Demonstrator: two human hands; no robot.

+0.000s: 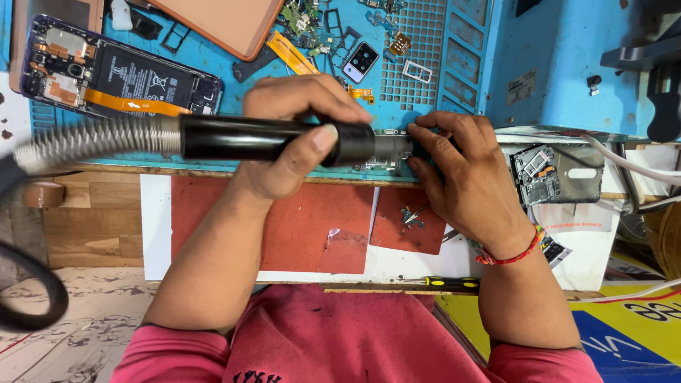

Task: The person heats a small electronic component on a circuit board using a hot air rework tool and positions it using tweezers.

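**Hot-air nozzle close to bare fingers**

The left hand (294,138) wraps the black handle of the hot-air tool (269,138), thumb pressed over the barrel. Its metal nozzle points right at a small circuit board (386,164) on the blue mat (425,50). The right hand (468,177) steadies that board, fingertips (418,131) curled just beside the nozzle; whether they pinch it cannot be told. A slip of either hand could burn those fingers or scorch nearby parts. The ribbed hose (92,142) trailing left may tug the tool off aim.

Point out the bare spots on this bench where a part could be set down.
Free: the red mat between the forearms, left of the metal scrap; the white strip beside it. Crowded: the blue mat around the opened phone and loose parts near both hands.
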